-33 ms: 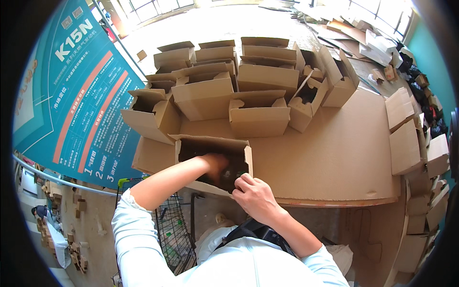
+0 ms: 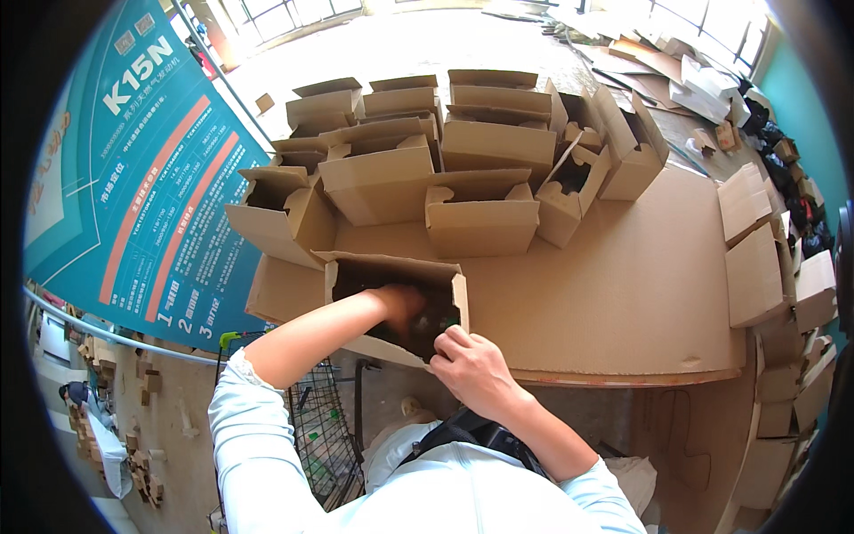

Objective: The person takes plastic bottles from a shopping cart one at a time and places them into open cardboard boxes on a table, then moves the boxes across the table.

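An open cardboard box (image 2: 400, 271) sits at the near left edge of the cardboard-covered table, its inside dark. My left hand (image 2: 400, 304) reaches down into it, blurred, with the fingers lost in shadow. Small shiny spots show beside that hand, too dim to name. At the box's near right corner my right hand (image 2: 476, 363) is closed, thumb and fingers pinching the edge. A small dark green bit shows just above those fingers.
Several open cardboard boxes (image 2: 480, 222) stand in rows behind. Bare cardboard sheet (image 2: 614, 285) covers the table's right part. A blue-green printed banner (image 2: 151, 178) rises at left; a black wire cart (image 2: 325, 427) stands below the near edge. More cartons (image 2: 756, 267) line the right.
My right hand and the box's near right corner have shifted very slightly left. The left hand remains inside the box.
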The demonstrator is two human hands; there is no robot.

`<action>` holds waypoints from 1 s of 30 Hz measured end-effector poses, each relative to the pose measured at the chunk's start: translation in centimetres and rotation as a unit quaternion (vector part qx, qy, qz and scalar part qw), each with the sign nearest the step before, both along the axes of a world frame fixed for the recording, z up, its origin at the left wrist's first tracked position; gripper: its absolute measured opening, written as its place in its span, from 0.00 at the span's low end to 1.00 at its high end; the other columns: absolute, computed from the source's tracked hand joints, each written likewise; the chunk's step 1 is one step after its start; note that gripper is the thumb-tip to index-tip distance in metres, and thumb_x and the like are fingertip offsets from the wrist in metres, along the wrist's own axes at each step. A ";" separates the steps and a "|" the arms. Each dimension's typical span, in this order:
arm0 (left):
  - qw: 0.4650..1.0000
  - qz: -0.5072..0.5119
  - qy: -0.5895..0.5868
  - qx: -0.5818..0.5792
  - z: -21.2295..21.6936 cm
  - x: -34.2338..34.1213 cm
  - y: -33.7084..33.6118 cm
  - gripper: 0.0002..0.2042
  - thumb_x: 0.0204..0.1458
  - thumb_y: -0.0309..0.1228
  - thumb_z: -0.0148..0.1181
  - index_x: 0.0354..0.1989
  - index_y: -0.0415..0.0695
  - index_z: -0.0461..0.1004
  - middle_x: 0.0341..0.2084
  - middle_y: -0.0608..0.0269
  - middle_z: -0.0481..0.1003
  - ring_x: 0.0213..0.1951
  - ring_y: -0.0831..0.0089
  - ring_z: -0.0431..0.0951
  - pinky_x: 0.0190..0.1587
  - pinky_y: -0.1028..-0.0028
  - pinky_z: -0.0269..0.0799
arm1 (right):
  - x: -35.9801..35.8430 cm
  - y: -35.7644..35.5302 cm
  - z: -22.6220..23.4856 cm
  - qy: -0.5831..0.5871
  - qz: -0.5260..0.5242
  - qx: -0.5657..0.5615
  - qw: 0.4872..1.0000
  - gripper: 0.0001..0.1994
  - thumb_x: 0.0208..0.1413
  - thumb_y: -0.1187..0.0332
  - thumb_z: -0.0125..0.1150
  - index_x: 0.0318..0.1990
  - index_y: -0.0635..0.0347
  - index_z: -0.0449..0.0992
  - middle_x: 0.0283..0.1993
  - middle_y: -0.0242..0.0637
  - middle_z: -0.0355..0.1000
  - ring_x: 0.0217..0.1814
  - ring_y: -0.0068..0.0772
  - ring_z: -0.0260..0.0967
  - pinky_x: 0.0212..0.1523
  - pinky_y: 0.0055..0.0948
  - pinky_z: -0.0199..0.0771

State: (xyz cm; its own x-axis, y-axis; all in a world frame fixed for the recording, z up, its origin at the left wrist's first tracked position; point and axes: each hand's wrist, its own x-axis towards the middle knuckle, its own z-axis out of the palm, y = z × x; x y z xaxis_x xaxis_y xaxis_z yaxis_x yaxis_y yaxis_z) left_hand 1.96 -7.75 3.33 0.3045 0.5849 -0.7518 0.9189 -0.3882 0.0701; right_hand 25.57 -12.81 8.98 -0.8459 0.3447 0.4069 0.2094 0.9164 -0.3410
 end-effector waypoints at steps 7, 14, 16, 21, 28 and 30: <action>0.981 -0.035 0.048 0.186 -0.7 -0.1 0.8 0.09 0.46 0.29 0.62 0.37 0.45 0.83 0.40 0.52 0.81 0.46 0.57 0.80 0.49 0.61 0.77 | 0.2 0.6 -0.3 -0.005 -0.007 0.007 1.000 0.03 0.44 0.69 0.59 0.28 0.54 0.73 0.34 0.31 0.66 0.47 0.30 0.65 0.40 0.26 0.69; 0.966 0.111 -0.190 0.133 3.9 -2.8 -0.9 0.22 0.55 0.32 0.58 0.60 0.41 0.69 0.52 0.48 0.75 0.53 0.49 0.75 0.58 0.60 0.70 | -0.8 1.2 0.5 0.017 -0.032 -0.013 0.999 0.03 0.44 0.70 0.63 0.26 0.55 0.74 0.34 0.32 0.72 0.43 0.33 0.69 0.40 0.32 0.74; 0.901 0.165 -0.333 0.224 8.7 -4.3 -4.8 0.24 0.58 0.34 0.57 0.63 0.42 0.66 0.56 0.49 0.73 0.54 0.51 0.75 0.59 0.62 0.69 | -1.3 1.1 1.2 0.010 -0.040 -0.012 0.999 0.05 0.42 0.71 0.66 0.26 0.57 0.74 0.34 0.34 0.73 0.42 0.36 0.70 0.40 0.35 0.75; 0.665 0.352 -0.521 0.404 16.6 -13.6 -18.5 0.21 0.61 0.39 0.55 0.60 0.41 0.69 0.56 0.55 0.74 0.51 0.65 0.78 0.53 0.66 0.74 | -1.8 1.5 1.5 0.012 -0.082 -0.025 0.996 0.08 0.42 0.75 0.69 0.27 0.59 0.74 0.33 0.36 0.73 0.40 0.42 0.70 0.37 0.38 0.73; 0.426 0.769 -0.186 0.440 -10.3 -31.9 -48.7 0.13 0.53 0.31 0.62 0.44 0.38 0.77 0.34 0.58 0.81 0.38 0.74 0.79 0.44 0.71 0.74 | -3.1 1.0 2.7 -0.059 -0.112 -0.071 0.989 0.08 0.39 0.81 0.65 0.29 0.66 0.73 0.33 0.41 0.70 0.42 0.45 0.65 0.43 0.38 0.67; 0.407 0.823 -0.169 0.359 -20.5 -32.2 -54.6 0.13 0.48 0.29 0.64 0.42 0.38 0.78 0.33 0.55 0.81 0.36 0.69 0.82 0.42 0.69 0.75 | -3.2 1.0 2.7 -0.080 -0.130 -0.076 0.985 0.08 0.39 0.82 0.64 0.29 0.67 0.73 0.33 0.41 0.70 0.42 0.45 0.64 0.44 0.38 0.66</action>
